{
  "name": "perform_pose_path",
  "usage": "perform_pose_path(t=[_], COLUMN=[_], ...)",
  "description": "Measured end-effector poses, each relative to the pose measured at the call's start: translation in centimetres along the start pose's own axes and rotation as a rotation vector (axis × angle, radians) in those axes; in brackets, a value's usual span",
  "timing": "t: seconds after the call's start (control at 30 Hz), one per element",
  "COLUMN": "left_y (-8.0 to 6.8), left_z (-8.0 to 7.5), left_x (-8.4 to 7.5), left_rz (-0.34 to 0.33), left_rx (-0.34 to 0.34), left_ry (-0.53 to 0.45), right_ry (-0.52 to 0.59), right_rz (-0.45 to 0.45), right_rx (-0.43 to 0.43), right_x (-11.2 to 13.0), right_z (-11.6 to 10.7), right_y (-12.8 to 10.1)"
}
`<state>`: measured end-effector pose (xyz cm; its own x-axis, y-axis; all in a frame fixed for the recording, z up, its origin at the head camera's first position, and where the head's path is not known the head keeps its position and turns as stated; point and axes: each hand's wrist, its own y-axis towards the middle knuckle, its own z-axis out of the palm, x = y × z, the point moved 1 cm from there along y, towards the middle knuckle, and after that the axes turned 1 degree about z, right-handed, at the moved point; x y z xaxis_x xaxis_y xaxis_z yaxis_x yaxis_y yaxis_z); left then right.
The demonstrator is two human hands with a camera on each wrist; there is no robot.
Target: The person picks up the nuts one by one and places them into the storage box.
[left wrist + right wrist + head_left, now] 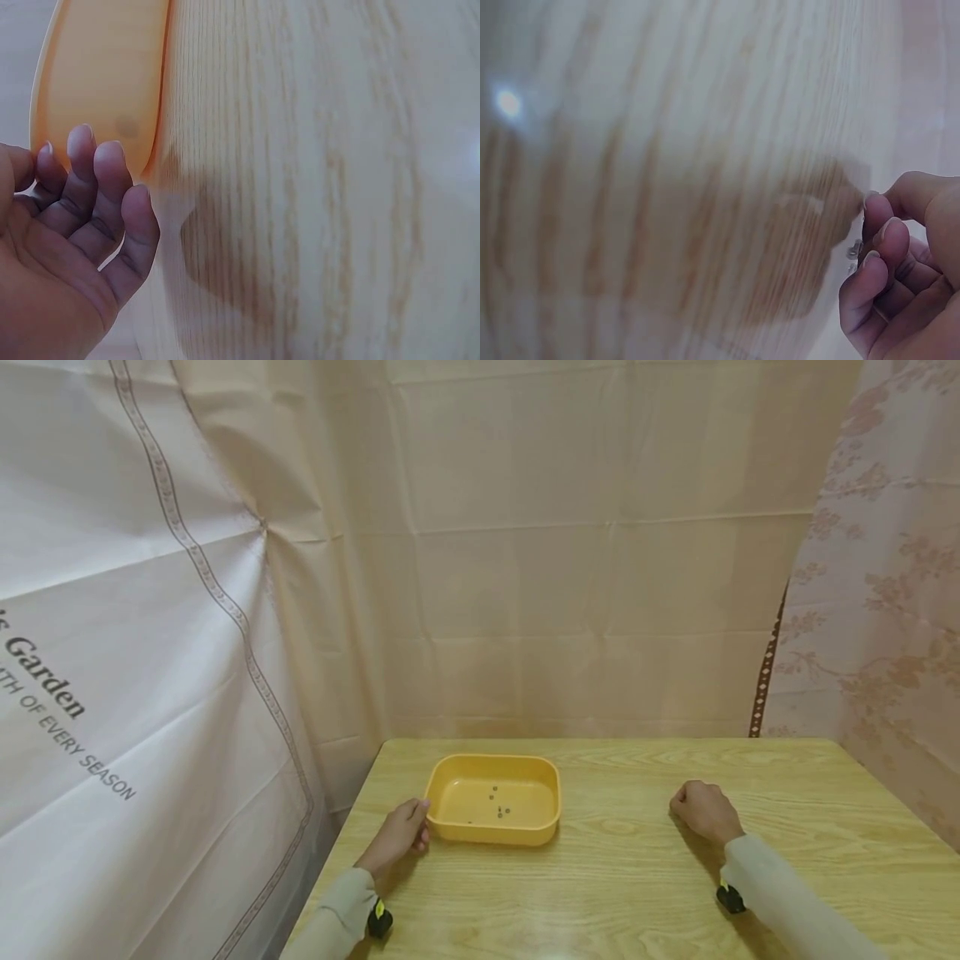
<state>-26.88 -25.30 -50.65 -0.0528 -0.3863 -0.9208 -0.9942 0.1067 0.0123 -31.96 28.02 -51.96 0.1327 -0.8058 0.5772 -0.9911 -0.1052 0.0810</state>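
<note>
Here, one left hand (pixel 394 836) clamps thumb and forefinger on the rim of one yellow tray (pixel 495 837), left of centre on one table (pixel 615 885); about six small specks (pixel 507 811) lie inside; one right hand (pixel 707 812), fingers curled together, seemingly pinches at least two shiny bits (pixel 854 249); step, apparently: holding bits, tray steadied; next move probably demands a light, exact grip.

Beneath the left hand (pixel 396 838) and right hand (pixel 706 812) lies a wood-grained bench (pixel 615 885). Beyond them hangs creased beige cloth (pixel 510 577); to their left, white cloth (pixel 150 643) darkly lettered "Garden"; to their right, pink-flowered cloth (pixel 885 577).
</note>
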Motion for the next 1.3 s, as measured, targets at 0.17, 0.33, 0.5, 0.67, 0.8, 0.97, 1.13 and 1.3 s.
perform_pose_path(t=[0.17, 0.33, 0.5, 0.67, 0.8, 0.97, 1.13, 1.3], left_y=[0.0, 0.1, 0.1, -0.1, -0.2, -0.1, 0.0, -0.1], left_z=[-0.1, -0.1, -0.1, -0.1, 0.0, 0.0, 0.0, 0.0], left_x=[0.1, 0.1, 0.1, 0.0, -0.1, 0.0, 0.1, 0.1], left_rz=[-0.002, 0.003, 0.005, 0.013, 0.016, 0.012, -0.001, 0.006], left_rx=[0.006, 0.006, 0.004, 0.009, 0.01, 0.001, -0.002, -0.005], left_ry=[0.005, 0.005, 0.001, -0.009, -0.016, -0.005, -0.009, -0.01], right_ry=[-0.03, -0.029, -0.026, -0.032, -0.033, -0.027, -0.014, -0.022], right_rz=[-0.009, -0.012, -0.023, -0.025, -0.03, -0.054, -0.07, -0.088], right_rx=[-0.005, 0.002, -0.001, 0.002, 0.003, -0.015, -0.026, -0.032], right_x=[0.3, 0.5, 0.6, 0.9, 1.2, 1.6, 2.1, 2.7], right_z=[-0.1, -0.1, 0.1, 0.1, 0.2, 0.4, 0.8, 1.0], right_y=[-0.2, -0.2, -0.1, -0.1, -0.2, -0.3, -0.3, -0.5])
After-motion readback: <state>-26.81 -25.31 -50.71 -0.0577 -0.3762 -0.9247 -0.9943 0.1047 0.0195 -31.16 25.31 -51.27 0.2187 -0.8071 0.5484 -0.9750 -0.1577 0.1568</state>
